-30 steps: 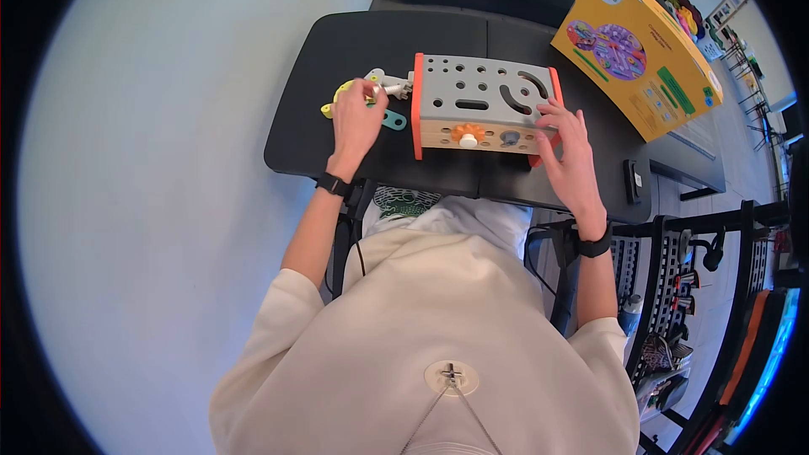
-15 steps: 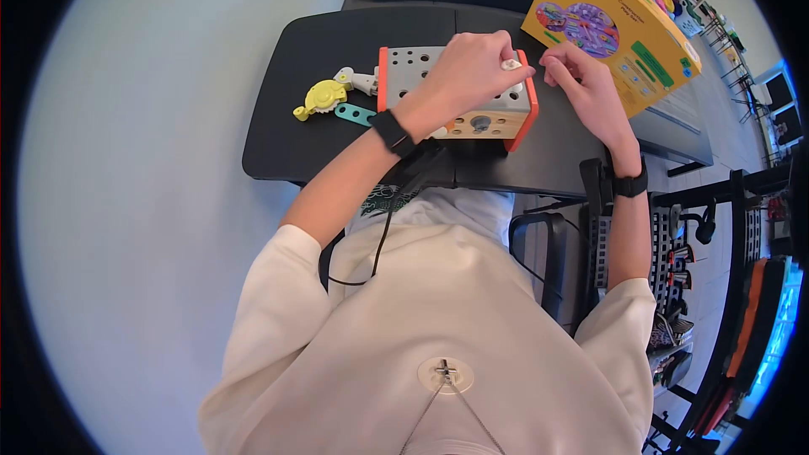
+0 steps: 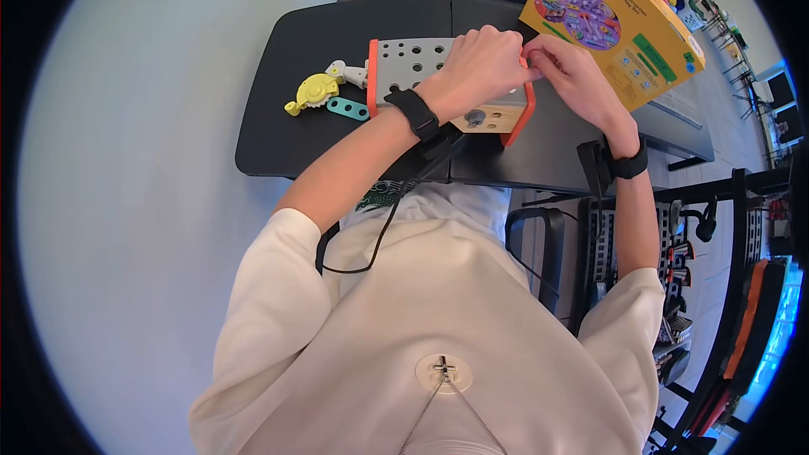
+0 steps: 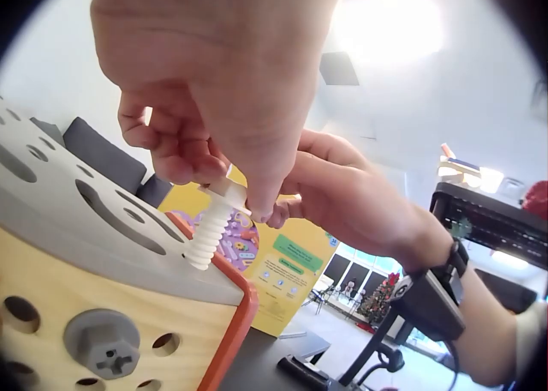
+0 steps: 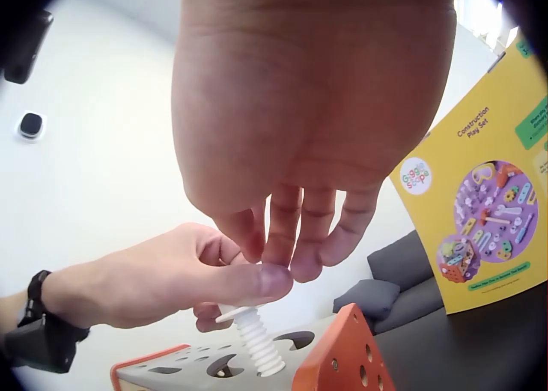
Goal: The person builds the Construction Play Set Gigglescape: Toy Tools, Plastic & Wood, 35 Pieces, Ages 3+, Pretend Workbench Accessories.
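Note:
My left hand (image 3: 482,72) reaches across the toy workbench (image 3: 404,55) and pinches a white threaded toy bolt (image 4: 216,228) over its right end. The bolt points downward at a slant, its tip close over the grey top near a curved slot, as the right wrist view shows. My right hand (image 3: 577,80) comes in from the right, fingertips meeting the left thumb beside the bolt's head; I cannot tell whether it grips the bolt too. A grey bolt (image 4: 101,344) sits in the wooden front panel. The left hand and wrist hide part of the workbench.
Left of the workbench lie a yellow toy piece (image 3: 316,90), a white toy piece (image 3: 347,72) and a teal strip with holes (image 3: 348,109) on the black table (image 3: 278,147). The yellow play-set box (image 3: 619,21) stands behind my right hand.
My left hand went from the loose pieces on the left to the workbench's right end, bringing the white bolt. The right hand left the workbench's edge and moved in against the left fingers.

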Demonstrator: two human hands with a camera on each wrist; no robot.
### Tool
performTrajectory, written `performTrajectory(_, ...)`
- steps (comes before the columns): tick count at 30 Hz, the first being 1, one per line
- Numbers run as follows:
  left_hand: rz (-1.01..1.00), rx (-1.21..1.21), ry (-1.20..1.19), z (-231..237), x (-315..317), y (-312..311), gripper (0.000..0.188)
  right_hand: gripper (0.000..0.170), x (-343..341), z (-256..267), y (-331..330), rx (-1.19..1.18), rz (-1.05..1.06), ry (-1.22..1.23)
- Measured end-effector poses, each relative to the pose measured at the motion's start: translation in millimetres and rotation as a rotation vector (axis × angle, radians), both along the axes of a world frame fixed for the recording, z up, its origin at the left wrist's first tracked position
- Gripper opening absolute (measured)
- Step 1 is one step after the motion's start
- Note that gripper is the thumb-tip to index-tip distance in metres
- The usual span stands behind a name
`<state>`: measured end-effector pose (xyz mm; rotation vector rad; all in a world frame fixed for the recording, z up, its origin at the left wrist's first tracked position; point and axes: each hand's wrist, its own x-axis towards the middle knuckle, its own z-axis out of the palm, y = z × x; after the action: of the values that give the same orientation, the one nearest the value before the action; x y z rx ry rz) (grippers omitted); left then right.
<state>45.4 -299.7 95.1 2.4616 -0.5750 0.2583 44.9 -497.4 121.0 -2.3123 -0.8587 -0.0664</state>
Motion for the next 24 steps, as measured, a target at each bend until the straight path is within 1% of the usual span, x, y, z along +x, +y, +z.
performTrajectory(2, 0.018, 0.014, -0.100, -4, 2, -2, 0.036, 0.020, -1, 1, 0, -0.022, 0.009, 0.010)
performTrajectory(6, 0.007, 0.078, -0.045, 1, 1, -1, 0.032, 0.021, 0, 0, -2, -0.018, 0.065, 0.006)
performTrajectory(8, 0.018, 0.155, -0.018, 3, 1, -3, 0.034, 0.020, -2, 1, -2, -0.056, 0.069, 0.020)
performTrajectory(10, 0.025, 0.161, -0.034, 2, 2, -3, 0.035, 0.020, 1, 1, -2, -0.093, 0.068, 0.025)
performTrajectory(12, 0.031, 0.167, -0.051, 1, 3, -3, 0.036, 0.019, 3, -3, -2, -0.074, 0.115, -0.037)
performTrajectory(14, 0.032, 0.127, 0.025, 4, 1, -2, 0.040, 0.019, 2, 0, 0, -0.079, 0.109, -0.043)
performTrajectory(15, 0.035, 0.127, 0.024, 5, 0, 0, 0.040, 0.019, 2, 1, 1, -0.083, 0.104, -0.047)
performTrajectory(16, 0.009, 0.103, 0.039, 5, 0, 2, 0.042, 0.019, 3, 4, 2, -0.084, 0.105, -0.048)
performTrajectory(18, -0.015, 0.077, 0.058, 6, -2, 5, 0.045, 0.020, 4, 8, 3, -0.185, 0.097, -0.033)
performTrajectory(22, -0.104, 0.061, 0.167, 6, 9, 11, 0.049, 0.016, 5, 7, 6, -0.184, 0.101, -0.008)
performTrajectory(23, -0.147, 0.068, 0.205, 5, 12, 12, 0.050, 0.018, 4, 7, 7, -0.163, 0.074, 0.027)
performTrajectory(24, -0.147, 0.068, 0.206, 4, 14, 13, 0.050, 0.021, 3, 6, 8, -0.142, 0.047, 0.062)
